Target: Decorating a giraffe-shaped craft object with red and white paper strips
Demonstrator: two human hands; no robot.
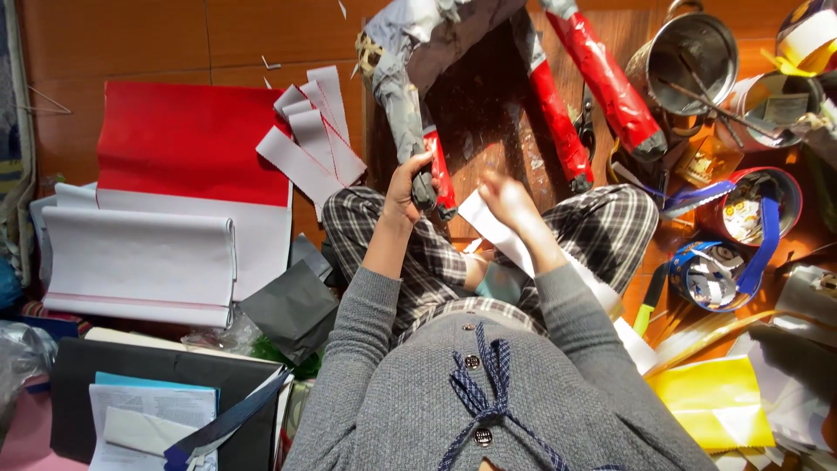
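Grey-and-red paper-wrapped limbed figure is lying across the lap and floor; left hand is clamping fully around one leg to steady it, right hand is pinching a white paper strip, blurred, beside it.

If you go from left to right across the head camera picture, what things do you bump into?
Red and white paper sheet → white paper strips → left hand → right hand → metal pot → red tin
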